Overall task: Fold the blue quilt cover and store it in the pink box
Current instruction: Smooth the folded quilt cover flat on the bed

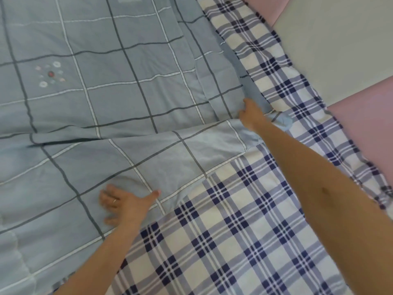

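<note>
The task was at an early stage, as far as one could judge: the blue quilt cover (pixel 106 103) lay mostly spread out, with only one flap turned over, running from the left hand (pixel 125 204) across to the right hand (pixel 251 117). The further folds and the storing were not yet done. No pink box could be recognised; the pink panel (pixel 361 124) beyond the right hand and the beige panel (pixel 329 50) above it looked like flat padded surfaces, and I cannot tell what they belonged to. The two hands were well apart. The left hand lay flat on the cover with fingers spread, pressing the cloth down, and it had a ring (pixel 114 200) on one finger. The right hand, on an outstretched arm, gripped the edge of the cover, where the cloth was bunched into a small lump just past the fingers. The cover was thin, soft cotton-like cloth, pale blue with dark and white grid lines, lightly wrinkled, and it had a small embroidered flower motif (pixel 51 74) far to the left of both hands. Under it, between and below the arms, lay a plaid sheet (pixel 234 231) in navy and cream, also soft and creased.
</note>
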